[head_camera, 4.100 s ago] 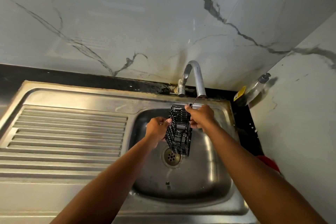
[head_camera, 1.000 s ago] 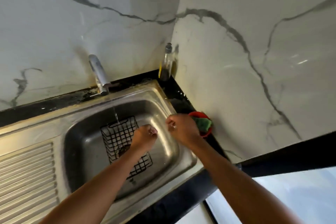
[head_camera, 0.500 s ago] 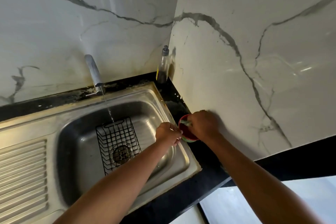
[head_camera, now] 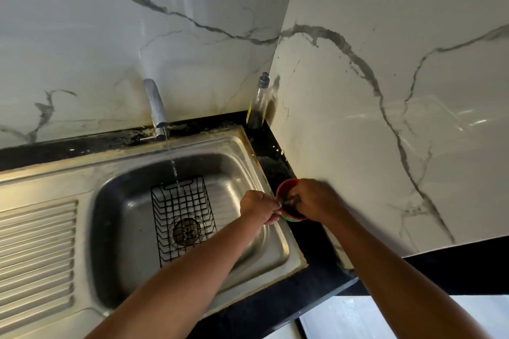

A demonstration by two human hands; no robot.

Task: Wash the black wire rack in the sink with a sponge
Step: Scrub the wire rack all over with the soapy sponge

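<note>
The black wire rack (head_camera: 181, 215) lies flat in the steel sink (head_camera: 248, 151), over the drain. A thin stream from the tap (head_camera: 155, 107) falls on its far end. Neither hand touches the rack. Both hands are at a small red bowl (head_camera: 286, 184) on the black counter to the right of the sink. My left hand (head_camera: 257, 208) pinches the bowl's near rim. My right hand (head_camera: 314, 199) has its fingers curled down into the bowl on the green sponge (head_camera: 287, 218), of which only a sliver shows.
A clear soap bottle (head_camera: 257, 102) stands in the back corner against the marble walls. The ribbed drainboard (head_camera: 35, 250) fills the left side. A narrow strip of black counter (head_camera: 316, 283) runs between sink and right wall.
The rack was held upright under the tap, then laid in the basin. Both hands left it and moved right to the red bowl; my right hand now reaches into it.
</note>
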